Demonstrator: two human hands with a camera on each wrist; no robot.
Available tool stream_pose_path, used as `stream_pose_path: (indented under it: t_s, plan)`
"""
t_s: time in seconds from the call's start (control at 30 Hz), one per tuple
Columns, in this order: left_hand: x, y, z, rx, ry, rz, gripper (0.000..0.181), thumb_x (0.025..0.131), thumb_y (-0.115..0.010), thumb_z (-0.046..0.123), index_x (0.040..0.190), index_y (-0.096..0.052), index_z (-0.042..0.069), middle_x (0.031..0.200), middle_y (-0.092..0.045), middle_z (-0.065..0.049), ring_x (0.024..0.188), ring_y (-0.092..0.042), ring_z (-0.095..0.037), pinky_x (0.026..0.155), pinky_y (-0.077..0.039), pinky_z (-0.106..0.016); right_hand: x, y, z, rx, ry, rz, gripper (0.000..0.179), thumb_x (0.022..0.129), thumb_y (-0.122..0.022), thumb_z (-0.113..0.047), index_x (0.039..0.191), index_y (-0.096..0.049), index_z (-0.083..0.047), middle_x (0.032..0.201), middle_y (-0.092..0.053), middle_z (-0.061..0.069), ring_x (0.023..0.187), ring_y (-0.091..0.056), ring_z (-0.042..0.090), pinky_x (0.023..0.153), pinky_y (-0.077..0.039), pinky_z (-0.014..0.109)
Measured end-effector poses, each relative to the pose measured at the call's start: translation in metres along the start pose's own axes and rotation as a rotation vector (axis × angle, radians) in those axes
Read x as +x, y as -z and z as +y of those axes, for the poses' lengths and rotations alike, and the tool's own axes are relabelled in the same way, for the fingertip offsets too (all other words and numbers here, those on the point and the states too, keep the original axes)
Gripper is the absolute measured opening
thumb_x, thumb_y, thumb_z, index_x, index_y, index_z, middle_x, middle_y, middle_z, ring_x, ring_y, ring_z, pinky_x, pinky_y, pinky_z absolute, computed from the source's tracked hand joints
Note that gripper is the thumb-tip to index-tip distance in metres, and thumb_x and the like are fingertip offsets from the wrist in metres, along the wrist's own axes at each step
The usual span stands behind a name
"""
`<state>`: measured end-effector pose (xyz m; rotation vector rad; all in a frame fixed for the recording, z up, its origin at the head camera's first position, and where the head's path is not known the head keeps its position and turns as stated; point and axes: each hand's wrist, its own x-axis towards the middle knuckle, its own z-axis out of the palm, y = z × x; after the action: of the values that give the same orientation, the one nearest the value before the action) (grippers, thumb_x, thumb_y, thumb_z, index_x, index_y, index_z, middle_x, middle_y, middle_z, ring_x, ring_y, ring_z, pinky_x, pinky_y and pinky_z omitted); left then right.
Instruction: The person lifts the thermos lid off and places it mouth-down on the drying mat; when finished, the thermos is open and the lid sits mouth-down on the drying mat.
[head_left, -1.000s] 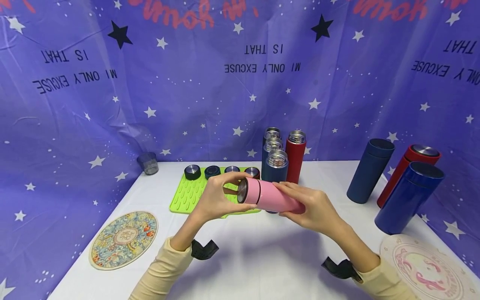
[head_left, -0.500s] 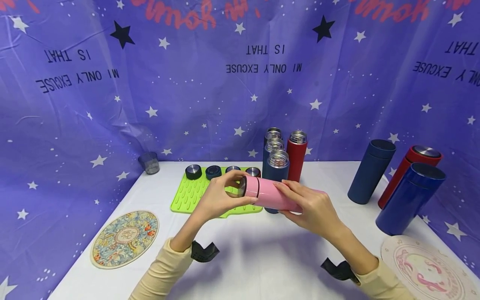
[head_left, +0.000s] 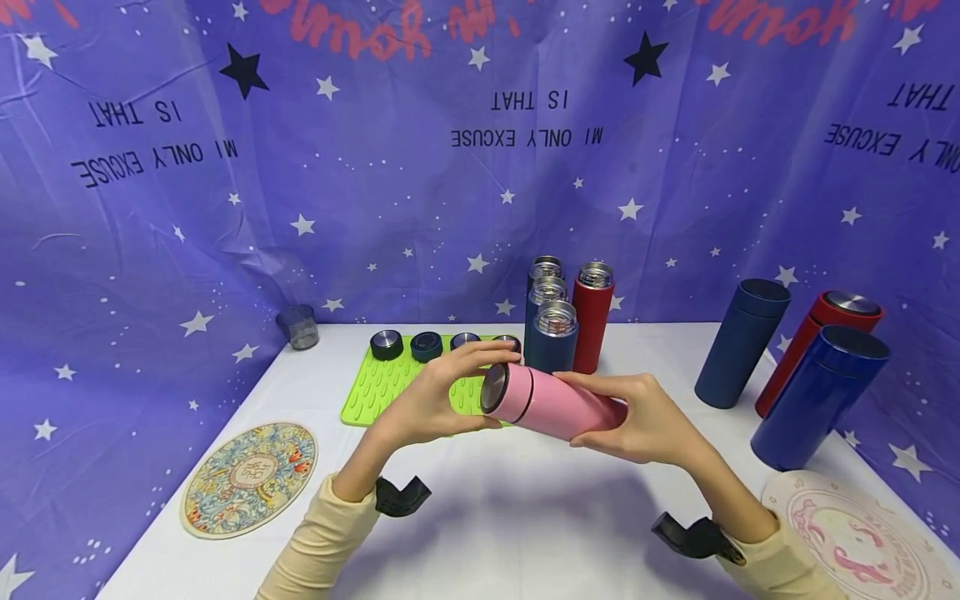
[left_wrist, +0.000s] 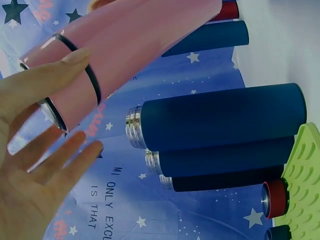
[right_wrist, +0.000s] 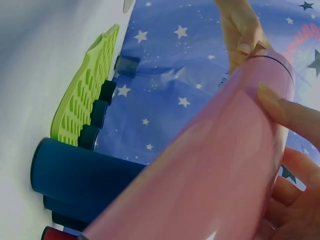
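Observation:
A pink thermos bottle point(head_left: 558, 403) with a dark ring below its capped end is held up at a tilt over the table, capped end to the left. My right hand point(head_left: 645, 419) grips its body, thumb on one side and fingers on the other. Around the cap point(head_left: 504, 392), my left hand point(head_left: 423, 404) is spread wide. In the left wrist view the left thumb point(left_wrist: 45, 80) overlaps the cap, while the other fingers point(left_wrist: 75, 160) stretch loosely past its end. The bottle's base end is partly hidden by the right hand in the head view.
Behind the bottle stand uncapped blue bottles point(head_left: 553, 342) and a red one point(head_left: 592, 321). Several lids point(head_left: 387, 344) sit on a green mat point(head_left: 367, 392). Capped bottles point(head_left: 742, 343) stand at right. A glass point(head_left: 300, 327) and two round mats point(head_left: 250, 479) are near the table's sides.
The left fingers have loosened and straightened around the cap. The pink bottle's capped end has swung slightly down and toward me, and the right hand has shifted its hold, moving slightly right.

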<state>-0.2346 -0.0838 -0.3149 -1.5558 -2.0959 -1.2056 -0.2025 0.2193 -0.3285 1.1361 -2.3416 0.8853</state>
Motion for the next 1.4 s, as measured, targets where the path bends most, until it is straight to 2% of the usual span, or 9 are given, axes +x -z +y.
stream_pose_path:
  t_s: [0.17, 0.37, 0.7, 0.83, 0.97, 1.1, 1.2, 1.3, 1.4]
  plan:
    - [0.004, 0.004, 0.014, -0.022, -0.103, -0.015, 0.062, 0.067, -0.085, -0.005, 0.124, -0.059, 0.0, 0.132, -0.054, -0.017, 0.126, -0.049, -0.03, 0.094, -0.051, -0.039, 0.0, -0.001, -0.001, 0.032, 0.004, -0.031, 0.068, 0.068, -0.089, -0.032, 0.13, -0.063, -0.017, 0.113, -0.069, -0.005, 0.09, -0.064, 0.011, 0.072, -0.055, 0.029]
    - [0.006, 0.009, 0.03, -0.036, -0.089, 0.01, 0.06, 0.061, -0.085, -0.01, 0.116, -0.062, -0.003, 0.119, -0.061, -0.018, 0.113, -0.057, -0.025, 0.078, -0.058, -0.037, 0.001, -0.005, -0.005, -0.043, 0.041, 0.007, 0.073, 0.063, -0.092, -0.026, 0.13, -0.063, -0.021, 0.115, -0.067, -0.008, 0.092, -0.064, 0.008, 0.074, -0.056, 0.029]
    - [0.004, 0.007, 0.03, -0.091, 0.116, 0.083, 0.064, 0.061, -0.088, -0.003, 0.119, -0.061, -0.004, 0.112, -0.063, -0.012, 0.099, -0.061, -0.024, 0.074, -0.059, -0.035, 0.001, -0.014, -0.009, -0.269, 0.12, 0.136, 0.074, 0.059, -0.091, -0.027, 0.128, -0.064, -0.019, 0.116, -0.069, 0.0, 0.099, -0.068, 0.02, 0.076, -0.058, 0.041]
    - [0.0, 0.002, 0.015, -0.129, 0.209, 0.127, 0.065, 0.062, -0.089, 0.0, 0.121, -0.062, 0.002, 0.112, -0.064, -0.009, 0.096, -0.062, -0.025, 0.074, -0.059, -0.034, 0.002, -0.018, -0.009, -0.347, 0.139, 0.181, 0.073, 0.06, -0.089, -0.029, 0.128, -0.064, -0.017, 0.118, -0.068, 0.005, 0.102, -0.067, 0.025, 0.077, -0.058, 0.044]
    - [-0.004, -0.002, 0.001, -0.113, 0.314, 0.169, 0.064, 0.064, -0.091, 0.015, 0.122, -0.063, 0.014, 0.11, -0.065, -0.001, 0.092, -0.064, -0.018, 0.071, -0.059, -0.03, 0.003, -0.021, -0.01, -0.406, 0.162, 0.205, 0.072, 0.063, -0.087, -0.027, 0.13, -0.062, -0.015, 0.118, -0.067, 0.009, 0.101, -0.067, 0.029, 0.077, -0.057, 0.046]
    - [-0.004, -0.004, -0.001, -0.116, 0.415, 0.195, 0.063, 0.065, -0.091, 0.023, 0.122, -0.063, 0.017, 0.108, -0.064, -0.002, 0.091, -0.066, -0.018, 0.069, -0.059, -0.029, 0.004, -0.025, -0.008, -0.483, 0.219, 0.244, 0.068, 0.067, -0.083, -0.025, 0.13, -0.062, -0.014, 0.117, -0.067, 0.01, 0.098, -0.068, 0.031, 0.075, -0.058, 0.047]
    - [-0.003, -0.004, 0.0, -0.117, 0.457, 0.187, 0.064, 0.066, -0.09, 0.024, 0.123, -0.061, 0.017, 0.109, -0.064, -0.004, 0.092, -0.065, -0.019, 0.07, -0.059, -0.028, 0.004, -0.027, -0.007, -0.498, 0.225, 0.263, 0.068, 0.066, -0.083, -0.026, 0.13, -0.063, -0.014, 0.116, -0.067, 0.01, 0.098, -0.068, 0.031, 0.073, -0.058, 0.048]
    - [-0.004, -0.004, -0.002, -0.089, 0.425, 0.153, 0.068, 0.068, -0.089, 0.028, 0.128, -0.058, 0.019, 0.114, -0.062, 0.001, 0.096, -0.064, -0.016, 0.073, -0.058, -0.027, 0.003, -0.025, -0.007, -0.43, 0.167, 0.237, 0.07, 0.064, -0.086, -0.026, 0.13, -0.063, -0.015, 0.117, -0.067, 0.009, 0.101, -0.067, 0.029, 0.075, -0.057, 0.047]
    - [-0.004, -0.003, -0.004, -0.049, 0.306, 0.101, 0.075, 0.069, -0.089, 0.027, 0.135, -0.054, 0.019, 0.124, -0.059, 0.005, 0.105, -0.06, -0.013, 0.08, -0.056, -0.027, 0.002, -0.021, -0.006, -0.329, 0.098, 0.189, 0.073, 0.061, -0.09, -0.027, 0.129, -0.064, -0.017, 0.117, -0.068, 0.004, 0.1, -0.068, 0.024, 0.076, -0.058, 0.044]
